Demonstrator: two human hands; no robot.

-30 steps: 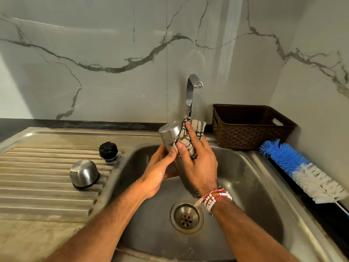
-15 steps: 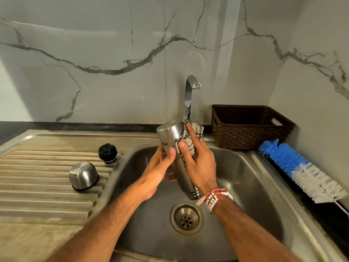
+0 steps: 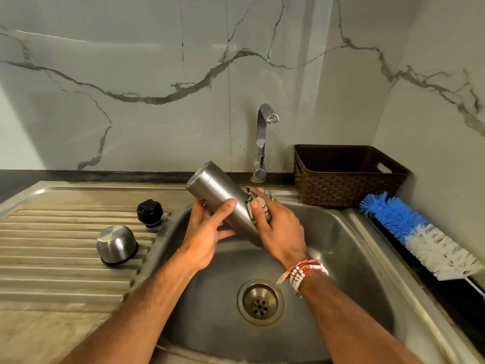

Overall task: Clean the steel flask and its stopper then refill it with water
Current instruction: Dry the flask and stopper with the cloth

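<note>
On the drainboard (image 3: pixel 52 271), the steel cap (image 3: pixel 116 245) and black stopper (image 3: pixel 149 213) are set. Over the sink basin (image 3: pixel 354 258), the steel flask (image 3: pixel 219 197) is held tilted, base up-left, gripped by the left hand (image 3: pixel 206 233), thumb across it. A patterned cloth (image 3: pixel 259 204) is clasped against it by the curled right hand (image 3: pixel 282 232).

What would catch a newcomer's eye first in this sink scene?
The steel flask, held tilted over the sink basin by the left hand while the right hand holds a patterned cloth against it. Next, the blue bottle brush lying at the right, and the black stopper on the draining board.
</note>
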